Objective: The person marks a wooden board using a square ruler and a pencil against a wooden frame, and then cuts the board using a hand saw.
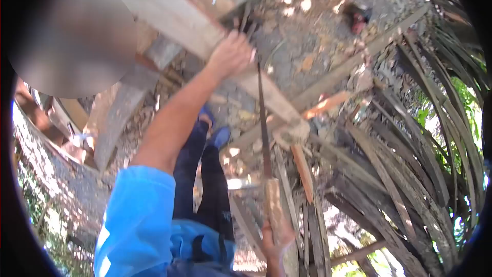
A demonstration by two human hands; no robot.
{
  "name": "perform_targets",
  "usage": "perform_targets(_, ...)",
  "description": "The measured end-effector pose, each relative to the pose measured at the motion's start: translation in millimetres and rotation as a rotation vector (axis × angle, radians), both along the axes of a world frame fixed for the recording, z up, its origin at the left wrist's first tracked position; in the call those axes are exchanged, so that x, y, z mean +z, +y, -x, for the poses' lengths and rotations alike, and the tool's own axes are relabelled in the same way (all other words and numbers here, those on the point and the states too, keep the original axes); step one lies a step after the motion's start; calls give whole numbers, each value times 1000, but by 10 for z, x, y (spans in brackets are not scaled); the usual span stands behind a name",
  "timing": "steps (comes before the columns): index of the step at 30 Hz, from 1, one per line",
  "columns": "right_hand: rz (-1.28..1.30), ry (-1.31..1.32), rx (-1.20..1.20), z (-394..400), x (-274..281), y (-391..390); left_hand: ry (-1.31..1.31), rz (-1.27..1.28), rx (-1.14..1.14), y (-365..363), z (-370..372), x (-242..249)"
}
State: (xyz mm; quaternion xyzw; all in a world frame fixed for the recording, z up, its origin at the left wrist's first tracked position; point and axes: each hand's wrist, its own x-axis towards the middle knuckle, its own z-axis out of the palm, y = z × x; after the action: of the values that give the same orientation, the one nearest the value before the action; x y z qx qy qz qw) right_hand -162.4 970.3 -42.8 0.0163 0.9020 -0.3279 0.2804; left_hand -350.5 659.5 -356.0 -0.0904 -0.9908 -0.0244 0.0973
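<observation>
Far left: a blurred round patch is seen, with weathered boards leaning below it. A blue sleeve is at the lower left, with a bare forearm running up from it toward the middle. Dark trousers and blue shoes are seen below the arm, standing on leaf-littered ground.

Left hand: grip closed over the edge of a long pale plank, which slopes from the upper left down to the middle; its lower end is seen ragged, just beside a thin crossing pole.

Centre: a long, thin dark blade runs nearly upright from just below the left hand down to a wooden handle. Right hand, at the bottom edge: grip closed around that handle. Whether the blade's upper end touches the plank cannot be told.

An orange-toned broken strip lies just right of the blade; another reddish splinter lies along the pole.

Right: a fan of grey, split slats is spread out, overlapping, with green foliage behind it at the far edge.
</observation>
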Motion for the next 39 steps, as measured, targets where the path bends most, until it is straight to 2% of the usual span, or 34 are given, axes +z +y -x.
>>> perform_targets(1, -50, 1, 2, -82, 166, 65, 17, 1, -16, 64, -46, 15)
perform_targets(2, -35, 89, 82, -24, -30, 44, -52, -19, -25, 56, -61, 32)
perform_targets(4, -438, -410, 151, 610, -911, -381, -10, 19, -39, -72, 34, -70)
perform_targets(5, -416, -237, 142, 875, -1429, -648, -12, -1, -44, 44, -56, -73)
perform_targets(6, -56, 84, 54, 1134, -1988, -887, -15, -37, -40, 34, -54, -80)
perform_targets(7, 140, 210, 3, 1344, -2261, -1104, 20, -6, -40, -14, -34, -95)
perform_targets(8, 210, 259, -33, 1426, -2253, -1213, 50, 27, -47, -56, -36, -83)
perform_targets(10, 112, 183, 54, 1112, -1830, -860, 73, 1, -54, 45, -93, -64)
perform_targets(12, -118, 89, 64, 442, -946, -302, -17, 70, -22, 75, -40, 24)
perform_targets(13, -130, 69, 30, 169, -561, -138, -71, 100, -2, 74, -35, -19)
perform_targets(14, -151, 18, -34, -61, -210, -18, 127, 44, -14, 57, -44, -156)
perform_targets(16, -88, 25, -106, -103, -105, 1, 3, 2, -4, 178, -150, -121)
perform_targets(19, -524, -143, 180, 684, -1286, -566, 17, 66, -26, 37, -51, -118)
perform_targets(20, -156, 181, 126, 863, -2101, -533, 19, 45, -33, 47, -32, -143)
perform_targets(21, 273, 118, -30, 1316, -2538, -877, 19, 34, -31, 49, -51, -151)
perform_targets(22, 215, 40, -140, 1571, -2370, -1222, 18, 73, -47, 33, -60, -89)
perform_targets(23, 181, 58, -67, 1479, -2244, -1182, 29, 73, -52, -37, -43, -102)
perform_targets(26, -92, 106, 123, 685, -1258, -449, 65, -108, -58, 47, -74, -71)
perform_targets(27, -229, 159, 161, 210, -945, -61, 84, -42, -45, -4, 15, -100)
perform_targets(29, -71, -2, -7, -139, -457, 203, 65, 45, -7, 68, -47, -157)
perform_targets(30, 0, -76, -98, -316, -208, 338, 29, -15, 7, 81, -65, -85)
perform_targets(31, -26, 4, -52, -244, -432, 225, 16, 3, 9, 118, -118, -96)
perform_targets(34, -230, 152, 239, 525, -1917, -347, 56, 34, 7, 70, -44, -138)
perform_targets(35, 15, 223, 115, 786, -2331, -533, 44, 30, 3, 132, -107, -147)
perform_targets(36, 254, 120, -102, 962, -2398, -787, 38, 32, -9, 129, -104, -160)
perform_targets(38, 274, 74, -86, 1076, -2285, -723, 75, 18, -79, 77, -78, -186)
perform_targets(39, 193, 59, -19, 919, -2051, -548, 93, -33, -126, 131, -178, -219)
